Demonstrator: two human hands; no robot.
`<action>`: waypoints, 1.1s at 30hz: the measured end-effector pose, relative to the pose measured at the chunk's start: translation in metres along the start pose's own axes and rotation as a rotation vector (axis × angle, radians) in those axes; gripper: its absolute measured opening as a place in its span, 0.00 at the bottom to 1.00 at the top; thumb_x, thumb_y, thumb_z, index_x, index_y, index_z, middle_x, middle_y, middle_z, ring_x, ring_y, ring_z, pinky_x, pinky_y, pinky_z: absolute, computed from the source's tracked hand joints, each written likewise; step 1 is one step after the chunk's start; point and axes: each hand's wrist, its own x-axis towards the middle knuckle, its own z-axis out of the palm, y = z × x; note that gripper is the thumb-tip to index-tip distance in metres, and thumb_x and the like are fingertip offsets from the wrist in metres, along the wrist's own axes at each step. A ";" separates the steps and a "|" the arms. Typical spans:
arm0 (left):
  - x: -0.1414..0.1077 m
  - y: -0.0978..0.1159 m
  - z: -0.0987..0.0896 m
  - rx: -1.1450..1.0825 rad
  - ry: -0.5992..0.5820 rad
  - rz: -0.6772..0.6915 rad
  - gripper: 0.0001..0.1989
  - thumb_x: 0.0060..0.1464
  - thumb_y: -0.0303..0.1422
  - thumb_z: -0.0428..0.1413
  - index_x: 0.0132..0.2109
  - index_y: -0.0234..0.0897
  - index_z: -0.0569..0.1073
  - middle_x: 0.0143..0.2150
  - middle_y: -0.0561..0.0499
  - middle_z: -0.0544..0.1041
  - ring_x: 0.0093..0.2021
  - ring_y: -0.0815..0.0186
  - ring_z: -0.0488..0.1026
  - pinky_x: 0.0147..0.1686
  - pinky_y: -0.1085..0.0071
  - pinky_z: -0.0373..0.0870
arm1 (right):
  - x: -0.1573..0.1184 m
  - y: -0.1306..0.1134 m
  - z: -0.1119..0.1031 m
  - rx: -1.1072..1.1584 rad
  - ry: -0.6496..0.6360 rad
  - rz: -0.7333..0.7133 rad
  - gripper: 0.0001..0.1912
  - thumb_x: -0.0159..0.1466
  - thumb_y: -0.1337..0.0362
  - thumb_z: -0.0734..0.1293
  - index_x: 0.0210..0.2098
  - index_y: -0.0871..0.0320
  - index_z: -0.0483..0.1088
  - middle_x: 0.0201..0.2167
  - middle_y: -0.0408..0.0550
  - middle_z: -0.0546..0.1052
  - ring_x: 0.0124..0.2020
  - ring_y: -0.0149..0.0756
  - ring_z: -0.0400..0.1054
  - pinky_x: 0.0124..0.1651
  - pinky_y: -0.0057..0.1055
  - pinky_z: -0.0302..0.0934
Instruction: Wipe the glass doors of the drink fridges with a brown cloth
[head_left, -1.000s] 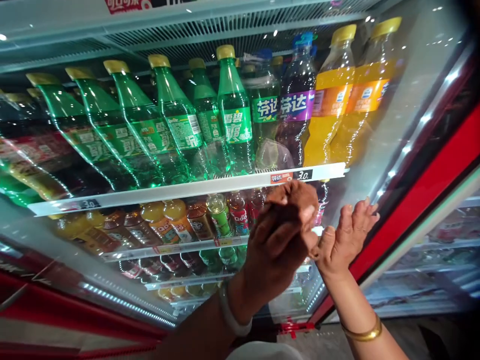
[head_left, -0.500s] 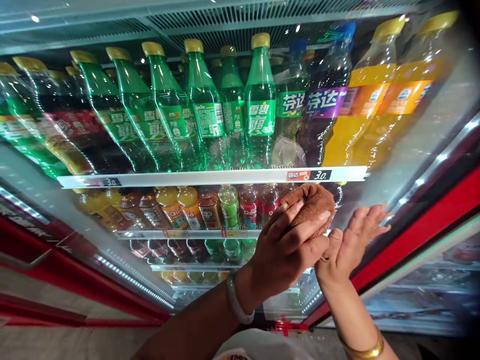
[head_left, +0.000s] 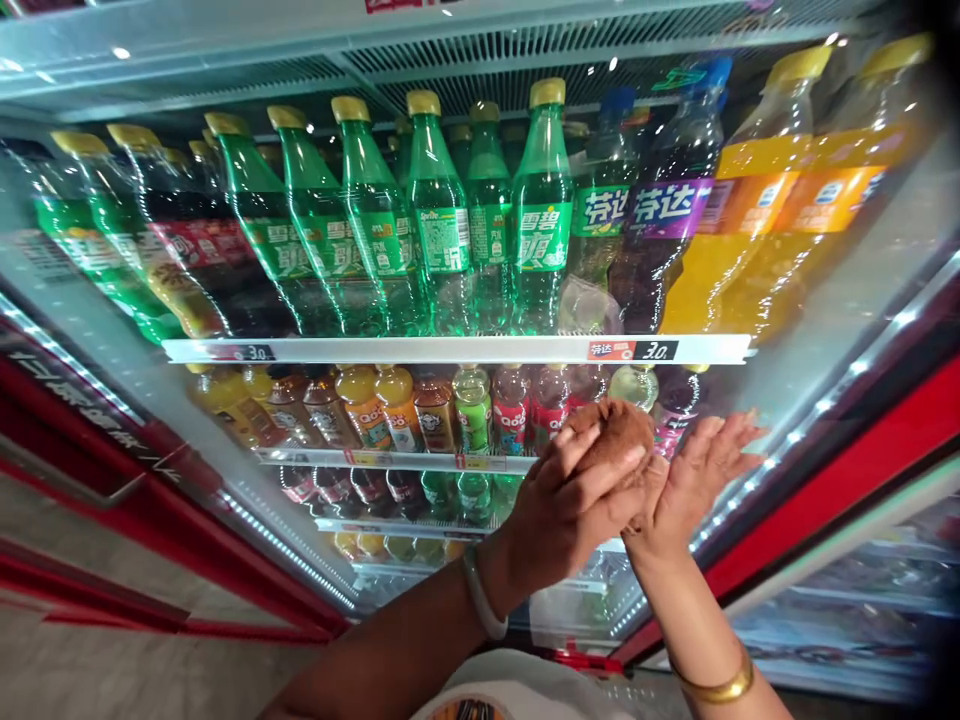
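Note:
My left hand (head_left: 574, 515), with a pale bangle at its wrist, grips a bunched brown cloth (head_left: 619, 440). The cloth bulges out past my fingers. My right hand (head_left: 694, 475), with a gold bangle on the wrist, is close beside the cloth. Its fingers are stretched out and spread; the thumb side meets or overlaps the cloth's edge, and contact there is hard to make out. Both hands are in front of a drinks cooler, below the white top shelf edge (head_left: 450, 350).
Several green soda bottles (head_left: 544, 230), dark grape soda (head_left: 667, 220) and orange soda bottles (head_left: 750, 210) line the top shelf. Smaller juice bottles (head_left: 472, 410) stand on the shelf below. Red frame bars (head_left: 840, 450) flank the cooler, and grey floor (head_left: 247, 680) shows at lower left.
The shelves have shifted right in view. My left hand and the cloth sit slightly lower and further left. My right hand has come closer to the cloth.

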 end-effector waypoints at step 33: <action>-0.002 -0.007 -0.022 0.031 -0.064 -0.035 0.17 0.67 0.28 0.51 0.60 0.41 0.74 0.70 0.48 0.72 0.78 0.57 0.56 0.77 0.52 0.56 | -0.010 -0.025 0.004 0.038 -0.021 -0.009 0.36 0.73 0.61 0.54 0.79 0.53 0.39 0.80 0.58 0.41 0.81 0.55 0.31 0.73 0.76 0.28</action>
